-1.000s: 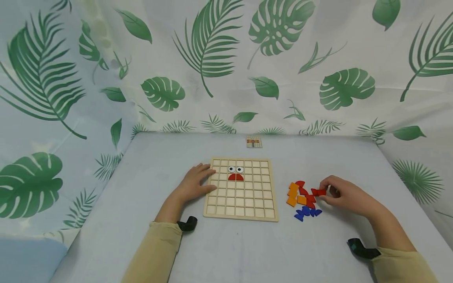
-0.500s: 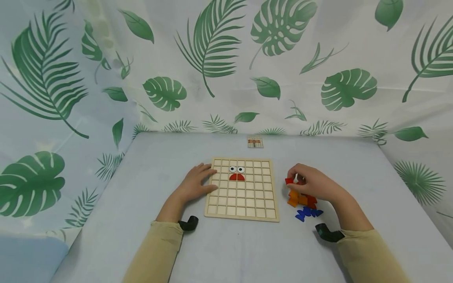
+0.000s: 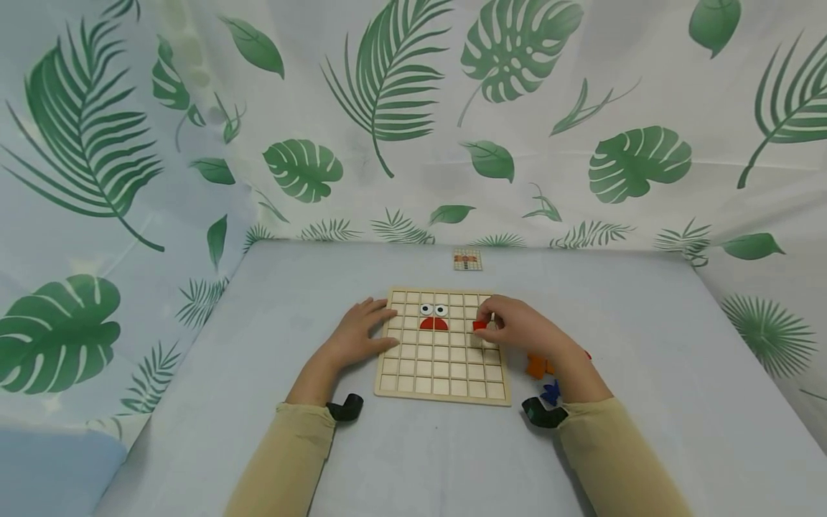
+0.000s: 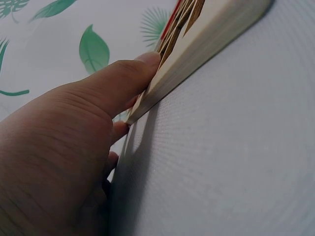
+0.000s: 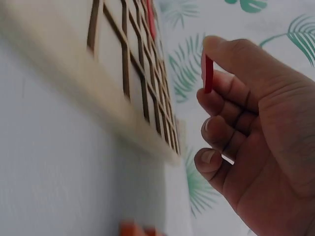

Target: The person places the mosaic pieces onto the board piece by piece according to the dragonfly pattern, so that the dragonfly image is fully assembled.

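Note:
A wooden grid board (image 3: pixel 423 368) lies on the table. It carries two white eye pieces (image 3: pixel 441 310) and, below them, two red quarter-round tiles (image 3: pixel 433 324) forming a half circle. My left hand (image 3: pixel 355 334) rests at the board's left edge, its thumb and fingertips on the frame; the left wrist view has the thumb (image 4: pixel 125 78) lying over the rim. Between thumb and index finger my right hand (image 3: pixel 523 327) pinches a small flat red tile (image 5: pixel 207 73), held over the right-hand columns of the grid.
Orange square tiles (image 3: pixel 535 366) and blue pieces (image 3: pixel 550 392) lie right of the board, partly hidden under my right forearm. A small pattern card (image 3: pixel 467 260) lies behind the board. Leaf-print cloth (image 3: pixel 413 172) hangs around the table.
My right hand has moved left from the loose pile, bringing the red tile over the board's right side. My left hand has stayed at the board's edge.

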`<action>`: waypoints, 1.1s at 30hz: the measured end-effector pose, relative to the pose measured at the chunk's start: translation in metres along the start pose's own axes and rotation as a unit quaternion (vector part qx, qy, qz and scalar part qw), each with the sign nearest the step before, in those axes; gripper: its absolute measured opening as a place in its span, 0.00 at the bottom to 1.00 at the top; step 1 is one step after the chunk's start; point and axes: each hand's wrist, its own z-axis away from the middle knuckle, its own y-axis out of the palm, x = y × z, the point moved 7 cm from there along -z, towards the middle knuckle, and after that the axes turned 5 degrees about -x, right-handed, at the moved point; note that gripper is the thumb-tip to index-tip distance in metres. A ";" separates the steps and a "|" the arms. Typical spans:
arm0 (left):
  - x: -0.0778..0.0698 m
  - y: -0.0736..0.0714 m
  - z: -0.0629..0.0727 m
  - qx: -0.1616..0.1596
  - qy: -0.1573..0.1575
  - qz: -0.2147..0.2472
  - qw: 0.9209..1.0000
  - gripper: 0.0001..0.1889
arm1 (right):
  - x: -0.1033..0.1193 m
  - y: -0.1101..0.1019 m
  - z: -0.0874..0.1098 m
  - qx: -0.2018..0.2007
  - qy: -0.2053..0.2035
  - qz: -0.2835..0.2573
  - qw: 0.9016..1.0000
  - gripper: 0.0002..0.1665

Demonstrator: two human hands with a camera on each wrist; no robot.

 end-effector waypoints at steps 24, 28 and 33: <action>-0.003 -0.001 -0.003 -0.003 0.005 -0.011 1.000 0.34 | 0.031 0.051 -0.027 -0.006 -0.007 0.049 0.999 0.14; -0.002 -0.001 -0.002 -0.002 0.002 -0.014 1.000 0.34 | 0.032 0.053 -0.028 -0.003 -0.004 0.055 0.998 0.15; -0.003 -0.002 -0.001 -0.001 0.002 -0.010 1.000 0.34 | 0.030 0.053 -0.029 -0.005 -0.007 0.045 0.999 0.13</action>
